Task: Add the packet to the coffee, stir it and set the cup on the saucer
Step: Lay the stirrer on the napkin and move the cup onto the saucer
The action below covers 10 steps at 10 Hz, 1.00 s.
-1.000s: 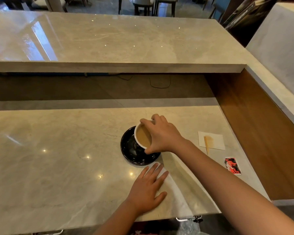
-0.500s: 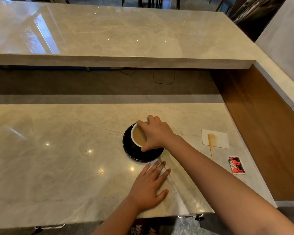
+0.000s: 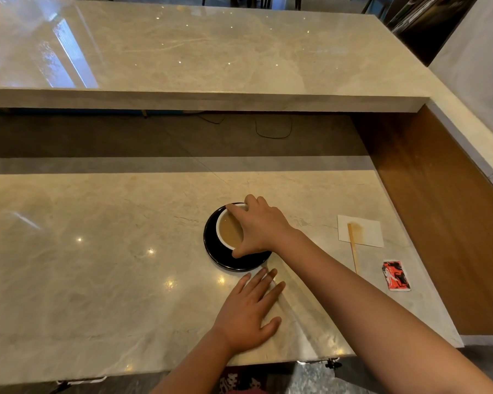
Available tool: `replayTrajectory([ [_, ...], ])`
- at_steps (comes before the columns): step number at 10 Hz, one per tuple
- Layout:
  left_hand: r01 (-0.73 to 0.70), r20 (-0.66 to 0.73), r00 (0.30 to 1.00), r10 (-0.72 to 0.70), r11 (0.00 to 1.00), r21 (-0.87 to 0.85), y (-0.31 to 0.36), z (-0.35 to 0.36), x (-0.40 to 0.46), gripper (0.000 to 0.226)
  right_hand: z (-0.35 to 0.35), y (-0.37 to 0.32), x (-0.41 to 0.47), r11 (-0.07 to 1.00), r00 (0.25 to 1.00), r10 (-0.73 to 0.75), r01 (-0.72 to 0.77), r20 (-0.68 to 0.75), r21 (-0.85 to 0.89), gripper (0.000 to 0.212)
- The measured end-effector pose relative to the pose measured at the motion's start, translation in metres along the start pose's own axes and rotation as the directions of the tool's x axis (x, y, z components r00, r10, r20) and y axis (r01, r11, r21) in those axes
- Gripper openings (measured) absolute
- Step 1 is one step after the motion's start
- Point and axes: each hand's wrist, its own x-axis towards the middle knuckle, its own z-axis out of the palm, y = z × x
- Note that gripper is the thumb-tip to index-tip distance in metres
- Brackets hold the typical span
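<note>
— Head view first: what's the surface like?

— I'm looking down at a polished beige marble counter (image 3: pixel 97 265) with ceiling lights mirrored in it as small bright spots. Behind it a raised marble ledge (image 3: pixel 211 52) of the same stone runs across, with a dark recess between the two levels where a thin black cable (image 3: pixel 273 129) loops. A brown wooden side panel (image 3: pixel 444 223) closes off the right end.

— And the cup?

— The white round cup of milky brown coffee (image 3: pixel 230 230) sits on the black glossy saucer (image 3: pixel 225 260), toward its far side. My right hand (image 3: pixel 261 228) grips it from above, fingers wrapped over the rim and thumb on the near side. Whether the base rests fully on the saucer I cannot tell.

— Left hand?

— My left hand (image 3: pixel 249 311) lies flat and spread on the counter just in front of the saucer, holding nothing.

— Anything else out there?

— To the right, a thin wooden stir stick (image 3: pixel 353 248) has its stained tip on a white paper napkin (image 3: pixel 362 231). A red and black packet (image 3: pixel 396 276) lies nearer the counter's right edge. Dark chair legs (image 3: pixel 248 0) show at the top, beyond the ledge.
</note>
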Motion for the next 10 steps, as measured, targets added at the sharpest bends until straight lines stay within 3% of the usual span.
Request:
replayTrajectory([
  [7, -0.019, 0.025, 1.0, 0.018, 1.0, 0.01, 0.005, -0.01, 0.003, 0.062, -0.009, 0.006, -0.027, 0.992, 0.994, 0.108, -0.108, -0.003, 0.06, 0.1],
  [10, 0.034, 0.207, 0.977, -0.045, 0.998, 0.058, 0.007, -0.017, 0.013, 0.067, 0.004, 0.036, -0.08, 0.934, 0.922, 0.357, -0.351, -0.151, 0.066, 0.032],
])
